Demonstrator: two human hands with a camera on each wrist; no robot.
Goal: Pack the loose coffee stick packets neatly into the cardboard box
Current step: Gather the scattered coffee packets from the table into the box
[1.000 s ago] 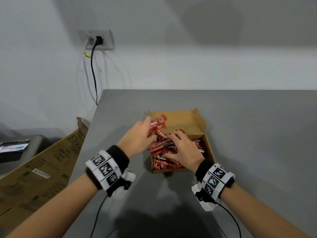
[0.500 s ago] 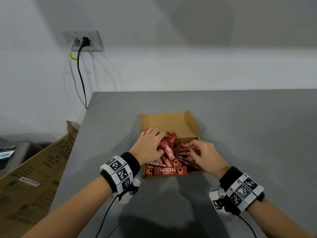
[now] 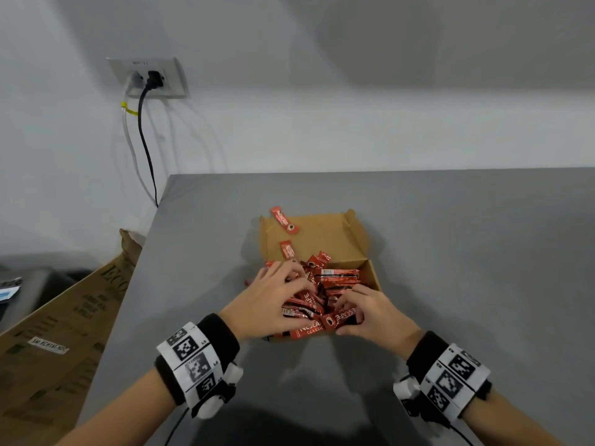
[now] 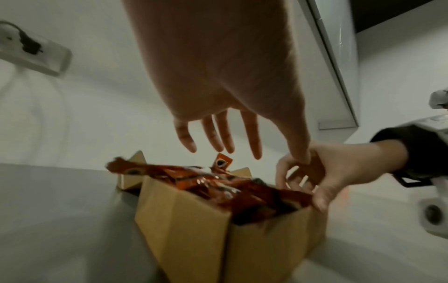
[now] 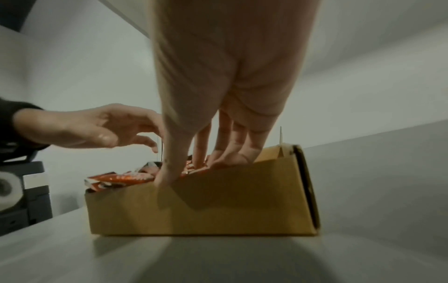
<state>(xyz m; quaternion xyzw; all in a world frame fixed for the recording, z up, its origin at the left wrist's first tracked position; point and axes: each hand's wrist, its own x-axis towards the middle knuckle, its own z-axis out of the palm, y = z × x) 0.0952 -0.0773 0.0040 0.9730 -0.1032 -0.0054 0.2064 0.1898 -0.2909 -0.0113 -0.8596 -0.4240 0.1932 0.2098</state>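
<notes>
The open cardboard box (image 3: 373, 278) stands on the grey table, its lid (image 3: 325, 239) folded flat behind it. Red coffee stick packets (image 3: 338, 275) are heaped in it at mixed angles, above the rim. One stray packet (image 3: 284, 219) lies on the lid's far left corner, and another (image 3: 287, 251) lies lower on the lid. My left hand (image 3: 273, 297) hovers over the pile's left side, fingers (image 4: 218, 137) straight and spread. My right hand (image 3: 363, 312) is at the front right. Its fingers (image 5: 225, 149) press on the packets (image 5: 118, 178), and its thumb rests against the front wall (image 5: 206, 201).
The table (image 3: 450, 252) ends at its left edge, close to the box. Beyond that edge, lower down, leans a large printed carton (image 3: 64, 333). A wall socket (image 3: 151, 78) with a black cable hangs at the back left.
Two packets now lie on the lid, which was bare half a second ago. My left hand has spread over the pile, and my right hand has shifted to the box's front edge.
</notes>
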